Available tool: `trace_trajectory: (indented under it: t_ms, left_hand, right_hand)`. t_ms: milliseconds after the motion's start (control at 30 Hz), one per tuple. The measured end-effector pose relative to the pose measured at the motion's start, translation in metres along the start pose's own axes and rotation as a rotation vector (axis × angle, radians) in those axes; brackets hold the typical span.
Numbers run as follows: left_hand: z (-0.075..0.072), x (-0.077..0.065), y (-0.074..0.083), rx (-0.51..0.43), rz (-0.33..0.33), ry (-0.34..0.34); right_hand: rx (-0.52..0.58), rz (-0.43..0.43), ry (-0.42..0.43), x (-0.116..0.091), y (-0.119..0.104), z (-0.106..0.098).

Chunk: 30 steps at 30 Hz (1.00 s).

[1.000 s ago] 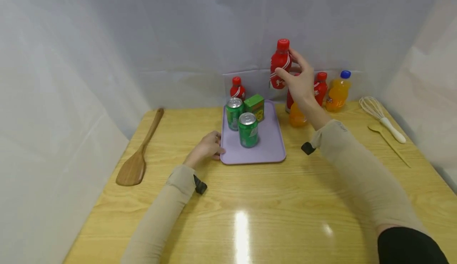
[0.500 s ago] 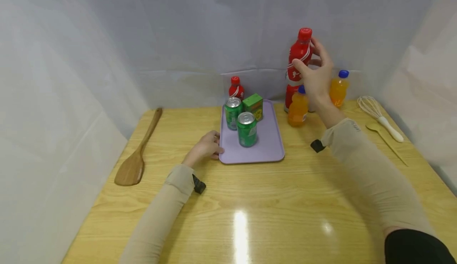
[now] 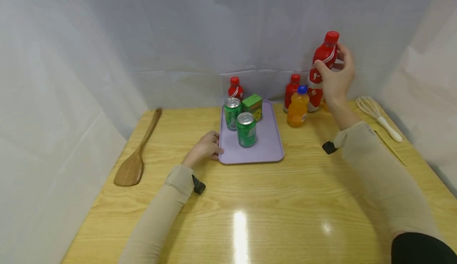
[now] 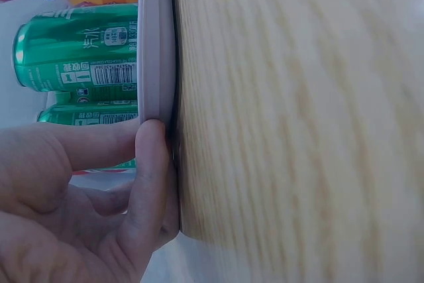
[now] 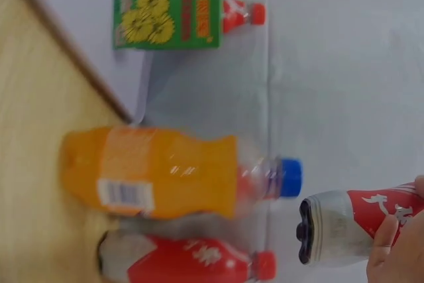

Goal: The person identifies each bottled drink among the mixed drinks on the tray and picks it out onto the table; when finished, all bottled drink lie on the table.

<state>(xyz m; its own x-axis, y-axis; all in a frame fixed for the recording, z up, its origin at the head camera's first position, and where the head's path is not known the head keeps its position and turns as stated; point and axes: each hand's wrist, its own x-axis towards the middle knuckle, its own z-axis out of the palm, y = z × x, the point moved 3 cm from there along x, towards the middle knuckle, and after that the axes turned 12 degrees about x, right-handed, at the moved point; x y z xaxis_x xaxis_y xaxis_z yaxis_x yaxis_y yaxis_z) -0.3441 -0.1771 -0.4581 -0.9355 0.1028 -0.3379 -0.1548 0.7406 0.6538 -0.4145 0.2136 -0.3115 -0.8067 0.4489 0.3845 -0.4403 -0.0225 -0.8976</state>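
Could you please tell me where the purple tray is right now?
In the head view, the tray lies toward the back of the table, its left edge held by the left hand, with an orange bottle just off its right side.

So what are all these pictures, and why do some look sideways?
No robot here, just a person working barehanded. One view is taken from the head, looking down. The other two are taken from the wrists, so things look tipped sideways. The left hand holds the edge of a purple tray, with two green cans and a green box on it. The right hand holds up a red bottle. Also on the table: an orange bottle, more red bottles, a wooden spatula and a whisk.
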Motion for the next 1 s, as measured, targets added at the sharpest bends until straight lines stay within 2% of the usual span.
trace_trajectory:
  t_ms: [167,367,633,1000]
  left_hand:
    - [0.000,0.003,-0.002,-0.002,0.004,0.007]
    - [0.000,0.003,-0.002,-0.004,-0.007,0.001]
    - [0.001,0.000,0.000,-0.023,0.003,-0.003]
    - [0.000,0.000,0.000,-0.008,-0.006,-0.004]
  right_hand:
    - [-0.035,0.039,0.017,0.006,0.015,-0.015]
    - [-0.076,0.097,-0.003,0.006,0.030,-0.027]
    - [-0.224,0.113,-0.014,0.008,0.047,-0.038]
    - [-0.424,0.136,-0.109,0.003,0.064,-0.047]
